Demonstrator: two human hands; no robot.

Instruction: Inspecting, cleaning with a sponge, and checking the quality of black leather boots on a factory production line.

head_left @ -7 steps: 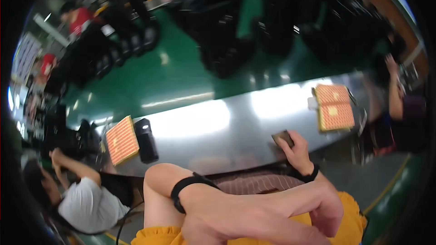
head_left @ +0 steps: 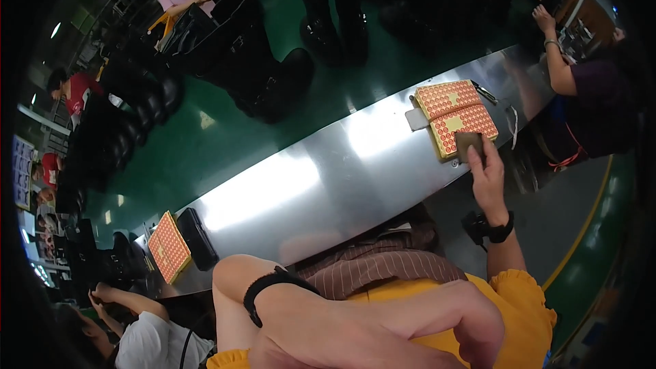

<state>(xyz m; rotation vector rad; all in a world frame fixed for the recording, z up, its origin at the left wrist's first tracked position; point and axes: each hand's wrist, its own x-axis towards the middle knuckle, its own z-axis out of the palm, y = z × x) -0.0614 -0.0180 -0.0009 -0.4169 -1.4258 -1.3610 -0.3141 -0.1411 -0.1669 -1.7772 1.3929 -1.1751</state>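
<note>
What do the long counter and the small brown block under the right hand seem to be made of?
Counter: probably polished sheet metal, silver with bright mirror-like glare from the lamps. Block under the right hand: matte dull brown, no shine; maybe sponge, felt or leather, too blurred to tell.

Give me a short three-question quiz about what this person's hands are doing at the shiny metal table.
1. True or false: the right hand rests on the sticker sheets.
2. What does the right hand press there? A) a small brown block B) scissors C) a cup
3. Where is the left arm: stretched over the table, or folded close to the body?

Key: 1 true; 2 A; 3 folded close to the body.
</note>
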